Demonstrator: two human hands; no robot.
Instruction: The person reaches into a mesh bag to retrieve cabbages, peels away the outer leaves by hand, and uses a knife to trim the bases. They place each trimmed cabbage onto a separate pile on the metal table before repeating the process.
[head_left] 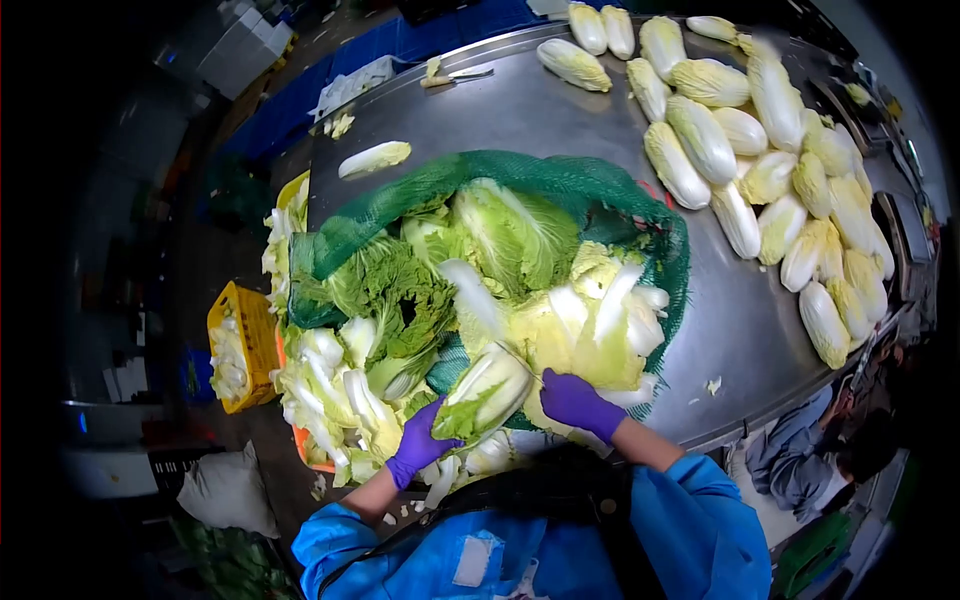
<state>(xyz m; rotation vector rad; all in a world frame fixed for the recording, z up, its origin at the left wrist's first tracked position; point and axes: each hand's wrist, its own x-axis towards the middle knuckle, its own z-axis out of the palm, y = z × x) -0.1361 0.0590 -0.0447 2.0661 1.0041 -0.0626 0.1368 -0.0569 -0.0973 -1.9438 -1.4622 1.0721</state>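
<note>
My left hand (422, 438), in a purple glove, is closed around the lower left side of a napa cabbage (492, 388) lying tilted in front of me. My right hand (578, 402), gloved the same, is curled beside the cabbage's right side; what its fingers grip is hidden. Behind the hands, a green mesh bag (400, 200) lies spread on the table, with larger leafy cabbages (515, 235) inside. Loose pale leaves (610, 325) are heaped by my right hand, and trimmed leaves (370, 410) pile up on the left.
Many trimmed napa cabbages (705, 140) lie on the right of the metal table (480, 120). A knife (458, 77) and a single small cabbage (375, 159) lie toward the far left. A yellow crate (262, 345) with leaves stands on the floor at left.
</note>
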